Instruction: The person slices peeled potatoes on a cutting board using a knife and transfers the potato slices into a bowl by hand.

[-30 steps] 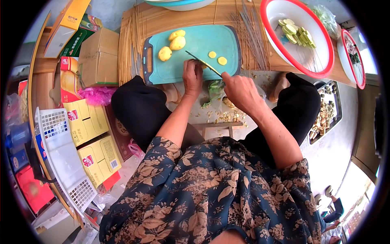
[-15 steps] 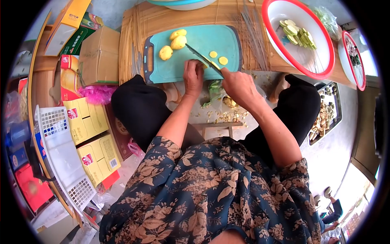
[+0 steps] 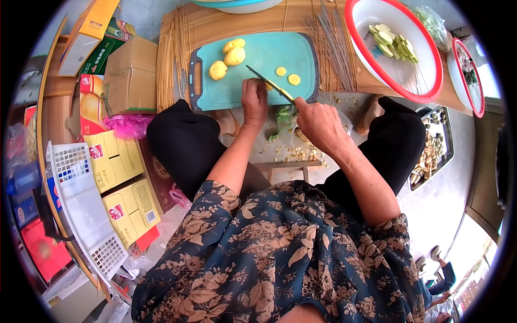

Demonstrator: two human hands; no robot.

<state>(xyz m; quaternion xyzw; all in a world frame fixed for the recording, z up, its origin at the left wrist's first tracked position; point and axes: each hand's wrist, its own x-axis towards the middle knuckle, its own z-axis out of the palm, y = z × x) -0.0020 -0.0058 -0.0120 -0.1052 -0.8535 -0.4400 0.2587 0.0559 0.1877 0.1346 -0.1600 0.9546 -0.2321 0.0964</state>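
Observation:
My right hand [image 3: 318, 123] is closed round the handle of a knife [image 3: 272, 85], whose dark blade slants up and left over the teal cutting board [image 3: 215, 96]. My left hand [image 3: 254, 102] is closed at the board's near edge, holding a yellow potato piece [image 3: 269, 86] that is mostly hidden by fingers and blade. Two round potato slices [image 3: 293, 79] lie on the board's right side. Whole peeled potatoes [image 3: 235, 56] rest at its upper left.
Skewers [image 3: 336, 48] lie beside the board. A red-rimmed bowl [image 3: 398, 89] holds green slices, with a smaller bowl [image 3: 468, 78] farther right. A tray [image 3: 431, 145] stands on the floor. Boxes [image 3: 131, 75] and a white basket [image 3: 86, 210] are at left. Another person [image 3: 444, 280] shows lower right.
The knife blade has shifted slightly against the piece under my left hand. Both hands keep nearly the same place, and the two slices lie as before.

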